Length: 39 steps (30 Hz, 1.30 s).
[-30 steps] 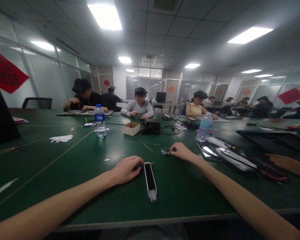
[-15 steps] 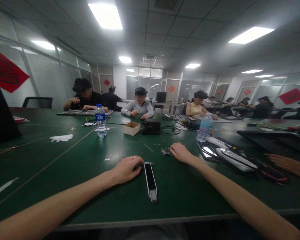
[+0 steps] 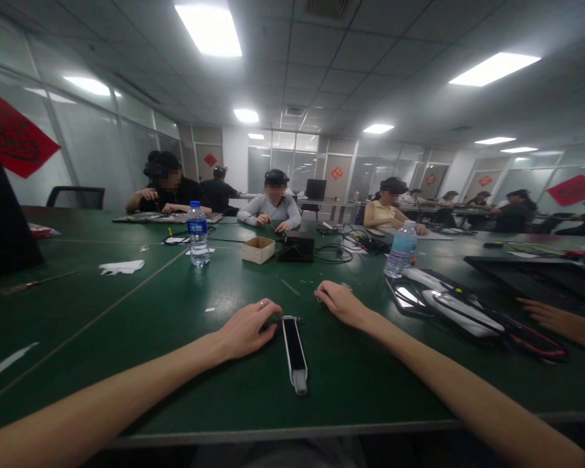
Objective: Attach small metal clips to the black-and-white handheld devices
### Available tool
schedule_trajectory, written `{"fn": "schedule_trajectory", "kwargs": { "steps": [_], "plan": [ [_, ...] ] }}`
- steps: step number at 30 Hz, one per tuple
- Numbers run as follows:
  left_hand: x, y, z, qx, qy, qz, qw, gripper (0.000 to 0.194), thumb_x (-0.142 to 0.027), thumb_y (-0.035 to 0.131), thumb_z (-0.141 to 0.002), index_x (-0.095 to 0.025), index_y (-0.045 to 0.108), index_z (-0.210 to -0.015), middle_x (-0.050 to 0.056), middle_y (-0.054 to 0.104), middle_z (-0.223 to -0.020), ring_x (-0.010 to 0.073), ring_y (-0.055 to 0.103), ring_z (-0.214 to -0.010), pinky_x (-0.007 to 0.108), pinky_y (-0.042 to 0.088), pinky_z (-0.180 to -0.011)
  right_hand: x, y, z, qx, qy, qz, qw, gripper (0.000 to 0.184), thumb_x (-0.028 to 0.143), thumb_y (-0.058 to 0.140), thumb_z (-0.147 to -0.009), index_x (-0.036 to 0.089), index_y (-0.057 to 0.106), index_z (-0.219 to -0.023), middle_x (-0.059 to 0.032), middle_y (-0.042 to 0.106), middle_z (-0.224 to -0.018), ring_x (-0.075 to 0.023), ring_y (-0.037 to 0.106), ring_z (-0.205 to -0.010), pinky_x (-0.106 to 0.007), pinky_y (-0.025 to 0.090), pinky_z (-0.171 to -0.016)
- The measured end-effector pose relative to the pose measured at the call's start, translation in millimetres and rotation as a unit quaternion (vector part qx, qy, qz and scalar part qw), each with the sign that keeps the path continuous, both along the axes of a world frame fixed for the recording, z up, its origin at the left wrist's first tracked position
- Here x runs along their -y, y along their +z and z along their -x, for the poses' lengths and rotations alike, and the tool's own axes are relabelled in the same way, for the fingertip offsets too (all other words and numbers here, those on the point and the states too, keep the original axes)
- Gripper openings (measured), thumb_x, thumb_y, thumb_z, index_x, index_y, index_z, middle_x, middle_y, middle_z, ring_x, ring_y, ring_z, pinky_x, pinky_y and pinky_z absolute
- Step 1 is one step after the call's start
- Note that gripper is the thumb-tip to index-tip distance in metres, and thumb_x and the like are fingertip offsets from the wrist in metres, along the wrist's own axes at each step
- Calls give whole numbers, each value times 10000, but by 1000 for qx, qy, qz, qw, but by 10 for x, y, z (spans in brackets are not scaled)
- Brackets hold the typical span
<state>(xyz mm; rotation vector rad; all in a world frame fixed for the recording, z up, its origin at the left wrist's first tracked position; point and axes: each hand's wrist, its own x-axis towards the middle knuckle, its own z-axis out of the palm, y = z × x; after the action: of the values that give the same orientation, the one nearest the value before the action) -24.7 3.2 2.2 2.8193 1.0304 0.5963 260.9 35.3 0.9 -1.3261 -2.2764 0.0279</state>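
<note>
My left hand [image 3: 251, 330] rests on the green table with its fingers bent and the thumb apart. Its fingertips lie at the far end of a slim device [image 3: 294, 351] with a black face, white rim and grey near end. I cannot tell whether they touch it. To the right, my right hand [image 3: 342, 304] is lowered to the tabletop, its fingers drawn together. Something tiny and shiny shows at the fingertips, too small to name. That hand largely covers the small metallic pieces there.
Beyond my hands stand a small open box [image 3: 258, 251], a black box [image 3: 295, 247], a blue-capped water bottle [image 3: 197, 235] and another bottle [image 3: 400, 249]. White corded appliances [image 3: 461, 312] lie to the right, near another person's hand [image 3: 560, 322]. Several people sit across the table.
My right hand has shifted left over the small metallic pieces, now mostly covered. My left fingers have lifted and straightened slightly. The slim device stays in place.
</note>
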Motion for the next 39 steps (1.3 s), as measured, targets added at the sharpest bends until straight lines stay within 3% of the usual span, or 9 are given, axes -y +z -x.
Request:
{"fn": "schedule_trajectory", "kwargs": {
  "steps": [6,12,25,39],
  "plan": [
    [80,0,-35,80,-10,-26,996,359,-167,498,-877,-217,448,-1229,67,529,-1174,164,600,-847,316,515,-793,165,19,153,-28,129,-40,991,284,359,449,-993,167,631,-890,-67,646,-868,-166,601,-801,-286,474,-749],
    [171,20,-77,82,-51,-50,994,296,-162,510,-884,-218,488,-1173,51,570,-1111,158,595,-818,297,516,-769,295,-5,316,-40,218,-116,968,288,360,429,-1005,152,612,-926,-73,642,-840,-161,598,-761,-279,491,-696],
    [96,29,-56,45,23,-36,998,251,-169,546,-882,-209,536,-1130,36,601,-1009,190,617,-872,299,501,-767,156,-44,191,-40,162,-69,984,159,238,497,-966,143,618,-1007,-95,683,-957,-190,650,-866,-326,531,-799],
    [78,-38,-100,80,-10,-67,994,180,-155,622,-853,-217,558,-1010,-5,626,-920,158,624,-816,263,497,-729,438,-6,499,-76,256,-119,956,149,190,513,-943,165,630,-1031,-83,679,-901,-172,632,-819,-300,523,-758]
  ]
}}
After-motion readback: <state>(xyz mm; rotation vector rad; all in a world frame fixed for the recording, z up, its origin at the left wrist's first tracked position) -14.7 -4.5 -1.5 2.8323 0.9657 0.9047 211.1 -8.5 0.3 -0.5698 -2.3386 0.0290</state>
